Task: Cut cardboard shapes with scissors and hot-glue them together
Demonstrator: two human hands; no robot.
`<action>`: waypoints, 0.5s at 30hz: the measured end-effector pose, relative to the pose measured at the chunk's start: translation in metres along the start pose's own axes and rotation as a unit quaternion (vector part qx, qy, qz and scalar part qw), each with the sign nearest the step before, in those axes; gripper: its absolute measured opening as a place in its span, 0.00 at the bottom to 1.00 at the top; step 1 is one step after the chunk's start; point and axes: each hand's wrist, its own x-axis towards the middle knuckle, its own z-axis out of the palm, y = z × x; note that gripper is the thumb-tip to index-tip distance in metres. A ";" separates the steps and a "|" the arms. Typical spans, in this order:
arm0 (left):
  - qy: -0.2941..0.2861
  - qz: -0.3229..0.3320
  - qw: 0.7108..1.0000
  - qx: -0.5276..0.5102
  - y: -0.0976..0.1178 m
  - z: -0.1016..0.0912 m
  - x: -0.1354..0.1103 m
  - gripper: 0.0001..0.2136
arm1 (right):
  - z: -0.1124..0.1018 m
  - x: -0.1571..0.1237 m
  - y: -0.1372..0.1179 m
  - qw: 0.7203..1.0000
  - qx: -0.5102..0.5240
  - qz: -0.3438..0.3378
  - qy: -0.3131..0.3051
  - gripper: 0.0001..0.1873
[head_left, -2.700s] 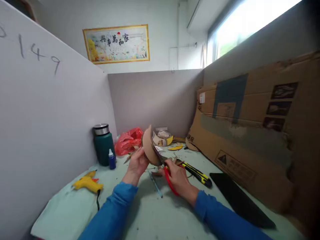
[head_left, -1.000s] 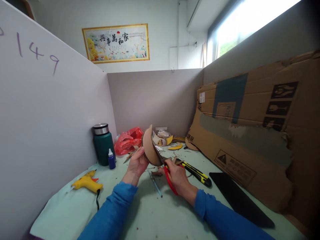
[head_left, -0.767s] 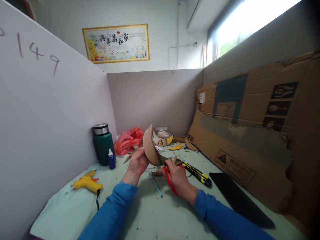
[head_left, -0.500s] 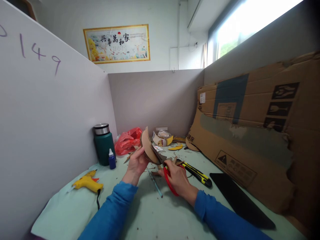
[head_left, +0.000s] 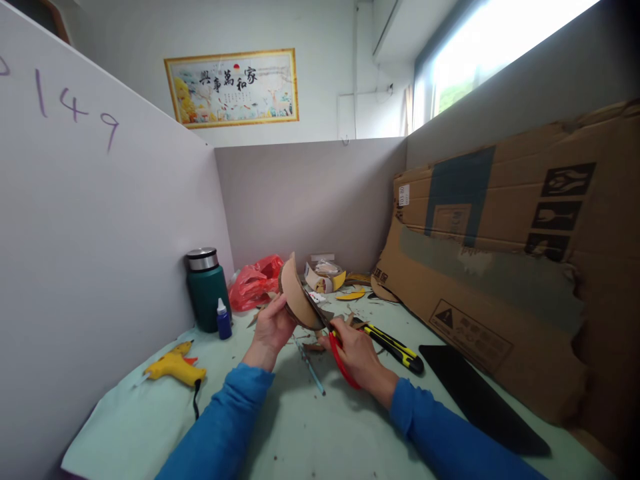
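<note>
A curved piece of brown cardboard (head_left: 297,297) is gripped at its lower left by my left hand (head_left: 273,328), tilted up above the table. My right hand (head_left: 354,350) is closed around the red handles of a pair of scissors (head_left: 345,367). The dark blades lie along the cardboard's right edge; part of them is hidden behind it. Beneath the hands, a thin light-blue stick, perhaps a pencil (head_left: 314,373), lies on the table among small cardboard scraps. A yellow and black utility knife (head_left: 395,347) rests just right of my right hand.
On the left are a yellow glue gun (head_left: 176,367), a green flask (head_left: 206,293) and a small blue bottle (head_left: 223,321). A red plastic bag (head_left: 256,283) sits at the back. Large cardboard (head_left: 480,307) leans along the right wall, with a black flat strip (head_left: 480,400) before it.
The scissor handles have drawn closer together in my right hand. The cardboard stays in my left hand, nearly still; the view has shifted slightly.
</note>
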 end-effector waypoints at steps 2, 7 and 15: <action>0.006 -0.001 1.000 -0.005 0.000 -0.001 0.000 0.15 | 0.000 0.000 0.000 1.000 -0.001 -0.003 0.002 0.13; 0.006 -0.004 1.000 -0.005 -0.001 -0.002 0.000 0.14 | 0.000 0.001 0.002 1.000 -0.004 0.000 0.004 0.14; -0.022 0.002 0.999 0.024 0.001 0.003 -0.002 0.19 | -0.003 -0.001 -0.004 1.000 0.016 -0.002 0.010 0.13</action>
